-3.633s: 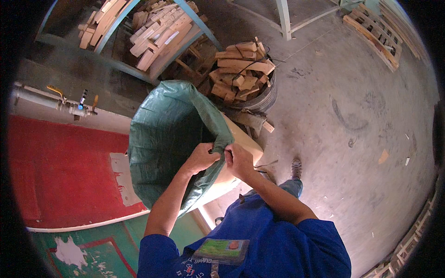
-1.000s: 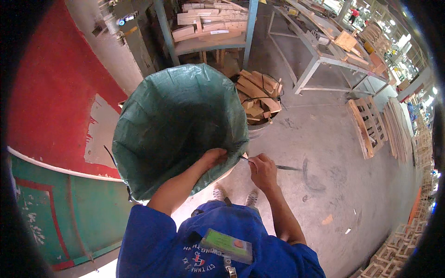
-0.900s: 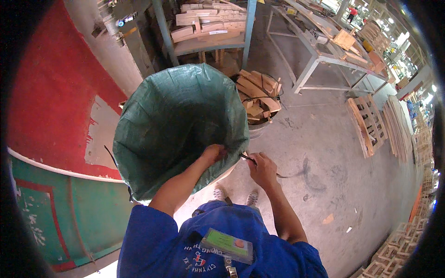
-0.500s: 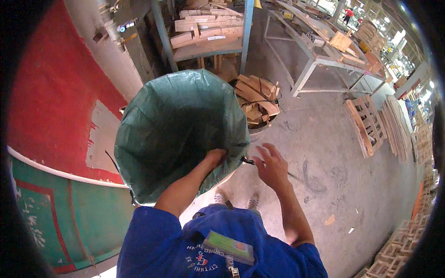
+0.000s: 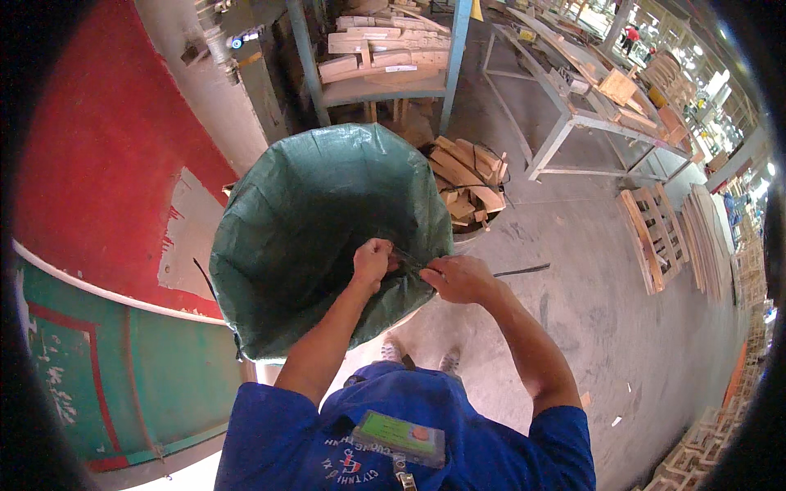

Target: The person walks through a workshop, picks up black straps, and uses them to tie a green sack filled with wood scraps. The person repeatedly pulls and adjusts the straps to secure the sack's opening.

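A large green woven-plastic sack hangs wide open in front of me, its round mouth facing up and its inside in shadow. My left hand is over the sack's mouth near the right rim, fingers closed; what they pinch is too small to make out. Close beside it, my right hand is closed at the rim. From behind the right hand a thin black strap sticks out to the right. Another black tie juts from the sack's left side.
A bin of wood offcuts stands just behind the sack. Beyond are a rack of stacked wood pieces and a metal-framed table. A pallet is at the right; a red and green wall is at the left.
My right hand has moved left onto the sack's rim, its fingers closing near the left hand. My left hand has risen slightly out of the sack. The black strap now points out rightward.
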Available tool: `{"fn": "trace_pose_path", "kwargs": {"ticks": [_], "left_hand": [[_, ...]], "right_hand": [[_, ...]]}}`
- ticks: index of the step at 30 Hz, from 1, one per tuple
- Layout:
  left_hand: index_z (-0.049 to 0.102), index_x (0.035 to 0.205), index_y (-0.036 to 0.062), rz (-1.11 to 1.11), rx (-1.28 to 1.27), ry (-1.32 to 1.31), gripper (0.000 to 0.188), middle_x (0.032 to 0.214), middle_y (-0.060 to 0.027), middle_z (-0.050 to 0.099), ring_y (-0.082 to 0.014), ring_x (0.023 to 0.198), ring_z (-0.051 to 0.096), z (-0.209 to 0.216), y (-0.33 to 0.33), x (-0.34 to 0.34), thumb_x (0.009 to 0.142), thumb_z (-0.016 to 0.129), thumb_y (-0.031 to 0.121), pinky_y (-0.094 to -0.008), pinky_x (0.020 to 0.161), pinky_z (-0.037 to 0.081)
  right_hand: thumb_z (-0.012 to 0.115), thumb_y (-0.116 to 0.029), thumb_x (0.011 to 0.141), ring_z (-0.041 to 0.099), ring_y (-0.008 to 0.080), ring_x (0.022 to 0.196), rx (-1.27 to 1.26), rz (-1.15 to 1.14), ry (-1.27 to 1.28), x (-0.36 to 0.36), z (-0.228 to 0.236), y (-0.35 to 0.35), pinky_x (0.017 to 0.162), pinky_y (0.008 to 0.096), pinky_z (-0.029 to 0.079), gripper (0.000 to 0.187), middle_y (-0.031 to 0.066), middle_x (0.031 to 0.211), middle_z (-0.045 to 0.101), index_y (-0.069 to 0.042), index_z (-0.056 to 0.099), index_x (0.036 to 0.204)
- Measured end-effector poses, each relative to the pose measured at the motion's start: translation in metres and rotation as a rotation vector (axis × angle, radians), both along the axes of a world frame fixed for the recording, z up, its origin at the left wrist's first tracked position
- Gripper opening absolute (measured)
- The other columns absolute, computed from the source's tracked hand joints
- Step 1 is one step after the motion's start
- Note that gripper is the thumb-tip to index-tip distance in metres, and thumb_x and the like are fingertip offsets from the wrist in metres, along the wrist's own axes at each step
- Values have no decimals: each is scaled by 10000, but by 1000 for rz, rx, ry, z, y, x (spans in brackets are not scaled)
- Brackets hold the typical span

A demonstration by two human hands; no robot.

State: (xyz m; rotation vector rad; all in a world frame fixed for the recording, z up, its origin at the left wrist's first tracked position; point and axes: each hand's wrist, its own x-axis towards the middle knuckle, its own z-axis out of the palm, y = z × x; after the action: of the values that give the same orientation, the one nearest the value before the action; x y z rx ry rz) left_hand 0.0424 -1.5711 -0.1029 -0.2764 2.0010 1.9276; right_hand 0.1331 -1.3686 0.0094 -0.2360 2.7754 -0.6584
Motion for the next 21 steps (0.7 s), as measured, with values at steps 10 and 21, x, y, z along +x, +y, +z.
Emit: {"fn": "trace_pose_path", "kwargs": {"ticks": [10,21], "left_hand": [[600,1123,57,-256,381,-294,271,1047,-64,638,-185,888,660,32,12,4,952,733,221,-339,831,592],[694,1019,38,-314,13,38,186,802,-16,683,-126,657,643,23,2,14,920,773,175,-269,611,547]], "right_hand": [[614,-324,937,692,432,960,98,4,43,-24,-29,-4,824,557,536,340,195,1028,734,-145,677,1219],[622,-307,938,690,435,963,46,-182,83,-19,-21,-20,815,547,546,314,199,1015,735,-164,689,1210]]}}
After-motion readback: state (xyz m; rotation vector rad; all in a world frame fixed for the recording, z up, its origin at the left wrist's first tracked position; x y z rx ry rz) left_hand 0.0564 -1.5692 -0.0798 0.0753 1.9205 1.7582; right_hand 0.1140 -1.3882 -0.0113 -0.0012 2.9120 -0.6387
